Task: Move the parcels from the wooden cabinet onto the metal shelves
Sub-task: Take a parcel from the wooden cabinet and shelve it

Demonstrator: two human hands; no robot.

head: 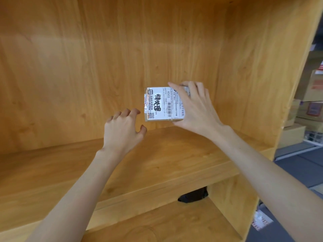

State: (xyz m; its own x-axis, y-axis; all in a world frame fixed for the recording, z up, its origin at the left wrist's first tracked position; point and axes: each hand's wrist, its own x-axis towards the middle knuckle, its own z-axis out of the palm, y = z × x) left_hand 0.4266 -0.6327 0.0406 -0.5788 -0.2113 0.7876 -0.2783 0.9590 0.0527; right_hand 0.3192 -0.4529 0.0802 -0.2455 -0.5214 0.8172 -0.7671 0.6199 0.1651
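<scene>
A small cardboard parcel (158,104) with a white shipping label stands against the back of the wooden cabinet (70,67), on its upper shelf board (157,163). My right hand (194,109) grips the parcel's right end, fingers over the top and thumb underneath. Just left of and below the parcel hovers my left hand (122,130), fingers loosely curled, holding nothing and apart from the box. A black parcel (193,196) lies on the lower shelf, mostly hidden under the board.
To the right, past the cabinet's side wall (262,102), metal shelves (300,149) carry several cardboard boxes (312,88). A grey floor (297,172) shows below them.
</scene>
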